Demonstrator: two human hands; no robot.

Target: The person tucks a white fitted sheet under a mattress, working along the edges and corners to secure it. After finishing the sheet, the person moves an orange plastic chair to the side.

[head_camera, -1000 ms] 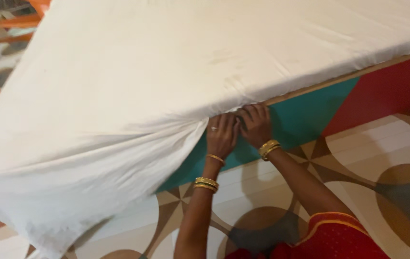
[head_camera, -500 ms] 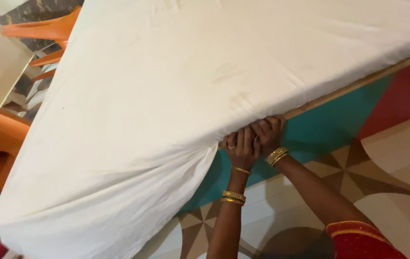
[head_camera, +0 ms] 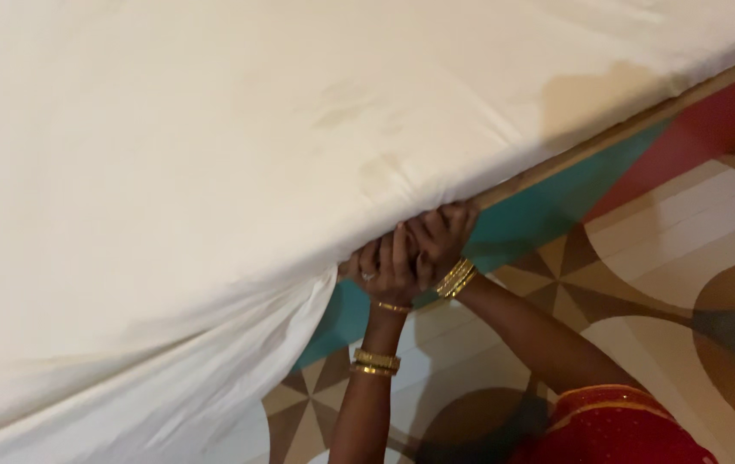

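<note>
Patterned floor tiles point(head_camera: 686, 232) in brown, cream and grey circles spread below and to the right of our hands, and a teal and red bed base panel point(head_camera: 557, 202) runs just behind them under a wooden edge. Above the hands, a white bedsheet point(head_camera: 213, 172) covers the mattress point(head_camera: 436, 185) and fills most of the view, with faint stains on the cloth straight above our knuckles. Our left hand point(head_camera: 385, 271) is curled, fingers bent upward against the lower edge of the mattress, where the sheet folds under; a ring shows on one finger and gold bangles point(head_camera: 374, 361) sit on the wrist below. Our right hand point(head_camera: 438, 234) presses in just beside it, touching it, its fingers also bent and tucked up at the same edge. Both hands grip the sheet hem there. Left of the hands, loose sheet hangs down in slack folds point(head_camera: 238, 361) towards the floor.
</note>
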